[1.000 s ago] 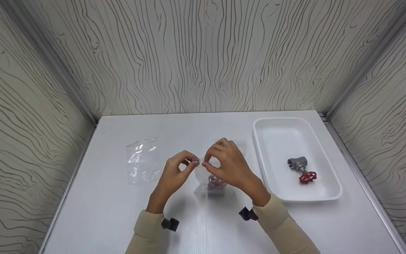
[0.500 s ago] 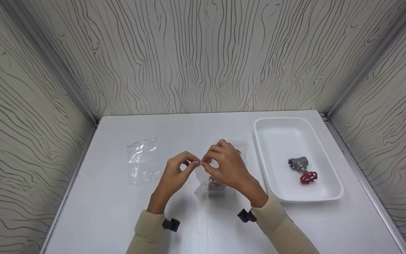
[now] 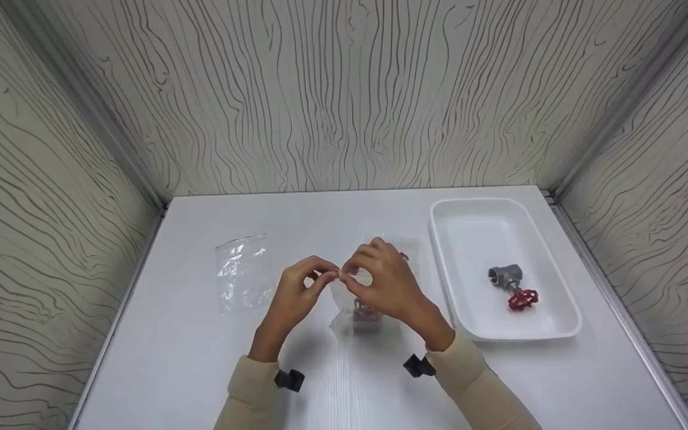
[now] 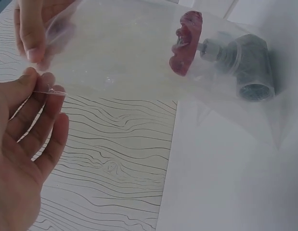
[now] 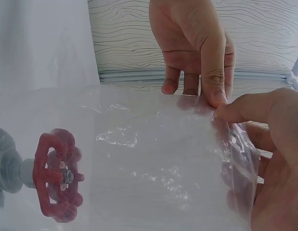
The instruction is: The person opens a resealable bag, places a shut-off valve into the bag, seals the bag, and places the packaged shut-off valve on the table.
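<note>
A clear plastic bag [image 5: 153, 154] stands between my hands. Inside it, near the bottom, is a metal valve [image 4: 254, 62] with a red handwheel [image 5: 55, 175]. My left hand [image 3: 296, 295] pinches the bag's top edge at one corner between thumb and fingers. Right beside it, my right hand [image 3: 389, 280] pinches the same edge, its thumb on the near side and its fingers seen through the plastic. The two sets of fingertips nearly meet. In the head view my right hand partly hides the bag and the handwheel.
A flat zip bag [image 3: 242, 275] lies on the white table [image 3: 189, 358] at left. To the right, a white tray [image 3: 475, 233] holds an unbagged valve [image 3: 505, 276] with a red handwheel. More clear plastic [image 3: 411, 248] with a red bit shows behind my right hand.
My right hand's fingertips have shifted slightly left, narrowing the small gap to the left hand's fingertips. The left hand and the bagged valve have barely moved.
</note>
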`<state>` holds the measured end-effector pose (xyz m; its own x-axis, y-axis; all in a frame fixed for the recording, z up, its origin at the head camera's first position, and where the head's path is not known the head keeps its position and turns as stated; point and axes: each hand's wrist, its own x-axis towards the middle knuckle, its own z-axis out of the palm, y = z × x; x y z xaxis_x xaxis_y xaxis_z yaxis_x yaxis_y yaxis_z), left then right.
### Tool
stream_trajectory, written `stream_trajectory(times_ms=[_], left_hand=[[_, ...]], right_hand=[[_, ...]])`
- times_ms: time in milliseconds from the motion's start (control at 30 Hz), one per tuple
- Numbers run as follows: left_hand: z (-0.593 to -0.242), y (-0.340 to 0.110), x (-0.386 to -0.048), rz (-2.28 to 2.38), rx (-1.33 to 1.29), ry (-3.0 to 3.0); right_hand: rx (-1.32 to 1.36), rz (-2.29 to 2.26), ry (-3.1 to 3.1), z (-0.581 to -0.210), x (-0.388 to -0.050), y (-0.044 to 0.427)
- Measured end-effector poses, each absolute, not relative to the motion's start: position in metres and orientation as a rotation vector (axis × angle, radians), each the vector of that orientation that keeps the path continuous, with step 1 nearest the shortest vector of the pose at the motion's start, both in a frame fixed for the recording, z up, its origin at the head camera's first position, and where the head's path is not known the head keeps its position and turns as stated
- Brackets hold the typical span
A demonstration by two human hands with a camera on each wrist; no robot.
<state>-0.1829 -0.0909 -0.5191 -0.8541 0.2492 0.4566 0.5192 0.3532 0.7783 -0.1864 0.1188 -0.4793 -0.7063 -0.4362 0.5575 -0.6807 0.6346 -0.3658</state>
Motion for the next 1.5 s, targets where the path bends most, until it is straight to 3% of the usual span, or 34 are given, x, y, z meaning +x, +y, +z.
stream_trajectory(times_ms=[1500], left_hand=[[-0.5225,-0.0897,-0.1862,-1.506,-0.685,-2.322]], right_hand=[[0.843,0.851,-2.433,-0.4854,-0.1883,0.1187]])
